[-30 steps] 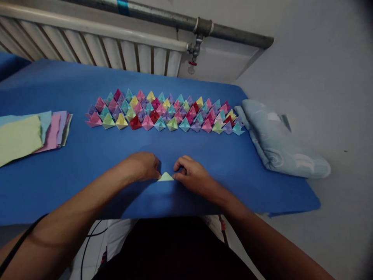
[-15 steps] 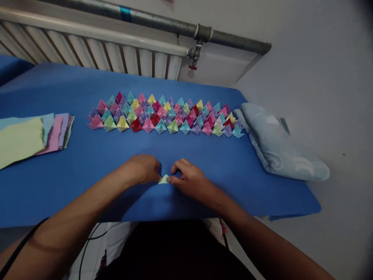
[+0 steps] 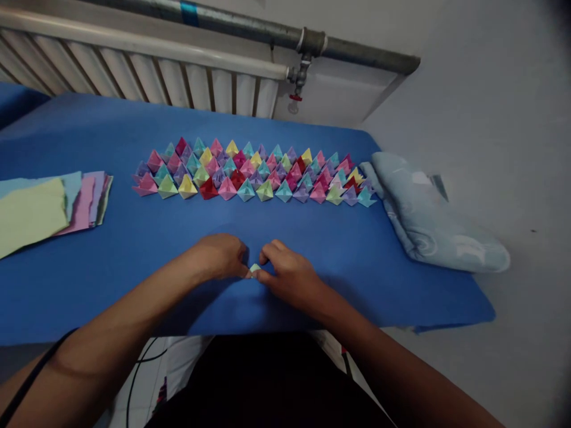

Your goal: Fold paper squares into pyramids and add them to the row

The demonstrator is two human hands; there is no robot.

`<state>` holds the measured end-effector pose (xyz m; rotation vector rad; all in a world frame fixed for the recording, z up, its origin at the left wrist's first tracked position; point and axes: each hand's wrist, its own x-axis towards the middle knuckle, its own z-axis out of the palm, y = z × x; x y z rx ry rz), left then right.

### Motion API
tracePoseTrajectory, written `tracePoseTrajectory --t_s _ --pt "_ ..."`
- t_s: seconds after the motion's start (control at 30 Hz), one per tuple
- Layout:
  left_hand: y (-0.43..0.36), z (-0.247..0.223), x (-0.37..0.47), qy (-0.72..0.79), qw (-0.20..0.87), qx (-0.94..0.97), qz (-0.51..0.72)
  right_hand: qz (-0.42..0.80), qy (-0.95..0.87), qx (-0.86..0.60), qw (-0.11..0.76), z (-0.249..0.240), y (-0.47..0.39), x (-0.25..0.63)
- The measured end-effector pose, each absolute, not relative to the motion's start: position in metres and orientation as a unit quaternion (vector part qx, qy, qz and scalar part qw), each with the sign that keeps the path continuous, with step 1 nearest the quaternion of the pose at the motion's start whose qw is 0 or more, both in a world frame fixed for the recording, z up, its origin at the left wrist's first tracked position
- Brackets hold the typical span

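A small pale green folded paper (image 3: 254, 268) lies on the blue surface close to its front edge, with only its peak showing between my two thumbs. My left hand (image 3: 223, 257) is curled, its thumb pressed on the paper's left side. From the other side, my right hand (image 3: 292, 273) bends its fingers and lays its thumb on the paper's right side. Both thumbs cover most of the paper. Farther back stand several rows of folded paper boats (image 3: 264, 191) in pink, red, yellow, green, purple and turquoise.
Stacked coloured paper sheets (image 3: 33, 208) with torn edges lie at the left. A folded light blue blanket (image 3: 428, 214) rests at the right end of the blue-covered table (image 3: 147, 297). Behind are a white radiator (image 3: 169, 83) and a metal pipe (image 3: 250, 28) with a red-handled valve (image 3: 295, 98).
My thumbs have come closer together over the folded paper, and less of it shows. The boats and the sheets have stayed in place.
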<state>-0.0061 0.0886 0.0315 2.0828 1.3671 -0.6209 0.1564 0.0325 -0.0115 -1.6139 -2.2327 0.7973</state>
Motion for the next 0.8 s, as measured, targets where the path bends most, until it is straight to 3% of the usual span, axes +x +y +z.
tracePoseTrajectory --t_s 0.2,0.5,0.67,0.8 --pt "0.091 0.026 -0.003 0.521 0.279 0.767 -0.250 0.352 -0.747 -0.545 0.148 -0.011 0.035 0.168" --pt "0.072 0.020 -0.017 0.530 0.244 0.790 -0.191 0.321 -0.757 -0.548 0.152 -0.011 0.026 0.164" --pt "0.051 -0.003 -0.042 0.523 0.317 0.790 0.032 0.273 -0.757 -0.540 0.246 -0.024 0.012 0.162" --pt "0.039 -0.017 -0.051 0.503 0.384 0.749 0.197 0.253 -0.762 -0.532 0.270 -0.028 0.006 0.161"
